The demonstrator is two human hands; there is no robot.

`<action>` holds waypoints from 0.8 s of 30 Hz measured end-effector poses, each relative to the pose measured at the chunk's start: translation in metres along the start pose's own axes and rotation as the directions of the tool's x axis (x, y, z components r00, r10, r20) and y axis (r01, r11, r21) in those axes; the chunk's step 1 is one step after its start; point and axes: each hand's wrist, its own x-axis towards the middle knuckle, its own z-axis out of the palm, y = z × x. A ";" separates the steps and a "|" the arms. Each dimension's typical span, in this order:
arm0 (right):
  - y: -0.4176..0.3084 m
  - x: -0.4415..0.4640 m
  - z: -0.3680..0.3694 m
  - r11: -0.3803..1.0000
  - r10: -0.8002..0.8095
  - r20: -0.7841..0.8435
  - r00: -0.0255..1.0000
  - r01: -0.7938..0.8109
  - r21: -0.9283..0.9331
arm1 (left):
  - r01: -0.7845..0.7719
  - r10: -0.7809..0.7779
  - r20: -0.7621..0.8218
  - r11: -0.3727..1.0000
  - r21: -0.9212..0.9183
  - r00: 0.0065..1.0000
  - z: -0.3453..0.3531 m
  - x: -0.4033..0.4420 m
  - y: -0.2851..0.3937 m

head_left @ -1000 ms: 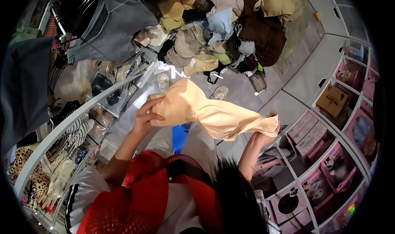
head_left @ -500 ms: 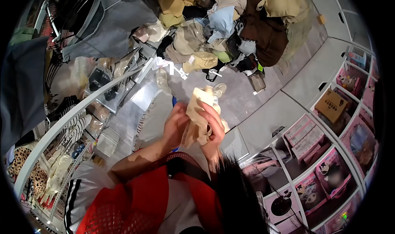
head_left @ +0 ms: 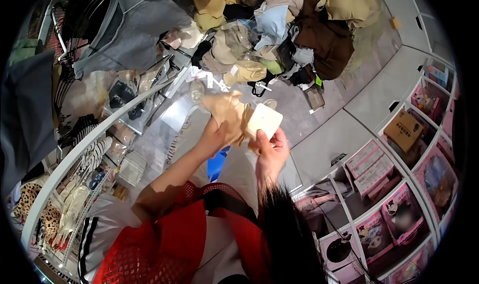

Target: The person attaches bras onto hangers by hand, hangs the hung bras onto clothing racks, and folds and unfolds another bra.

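In front of my body, my left hand [head_left: 214, 136] is closed on a bunched beige garment [head_left: 229, 115]. My right hand [head_left: 272, 151] pinches a cream square card [head_left: 266, 120] with rounded corners, thumb on its face. The card sits against the right side of the garment. Some of the fingers of both hands are hidden behind the cloth and card.
Piled clothes [head_left: 232, 42] in beige, brown and light blue lie on the floor ahead. A curved white rail [head_left: 90, 141] with hanging garments runs along the left. White-framed shelves [head_left: 371, 134] with pink boxes and a cardboard box [head_left: 403, 130] stand at the right.
The beige garment was stretched wide between my hands, then gathered together. Now my hands have moved slightly apart, and the cream card faces up in my right hand.
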 end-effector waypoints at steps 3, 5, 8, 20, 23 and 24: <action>-0.008 0.015 -0.016 0.928 -0.226 -0.029 0.974 0.206 -0.312 | -0.330 0.373 0.064 0.714 0.618 0.926 -0.027 0.017 -0.005; -0.015 0.024 -0.029 0.743 -0.408 -0.004 0.913 0.330 -0.582 | -0.345 0.650 0.125 0.223 0.912 0.750 -0.036 0.023 0.016; -0.027 0.030 -0.037 0.419 -0.668 0.278 0.691 0.658 -0.626 | -0.343 0.688 0.227 0.035 0.939 0.689 -0.048 0.023 0.032; -0.018 0.026 -0.012 0.694 -0.491 0.374 0.787 0.613 -0.378 | 0.329 -0.186 0.277 0.653 -0.682 0.943 -0.032 0.026 0.018; -0.016 0.029 -0.010 0.825 -0.390 0.362 0.847 0.496 -0.270 | 0.306 -0.064 0.325 0.546 -0.780 0.943 -0.026 0.026 0.020; -0.013 0.029 -0.010 0.874 -0.341 0.322 0.883 0.424 -0.238 | 0.299 -0.059 0.313 0.507 -0.809 0.948 -0.025 0.025 0.023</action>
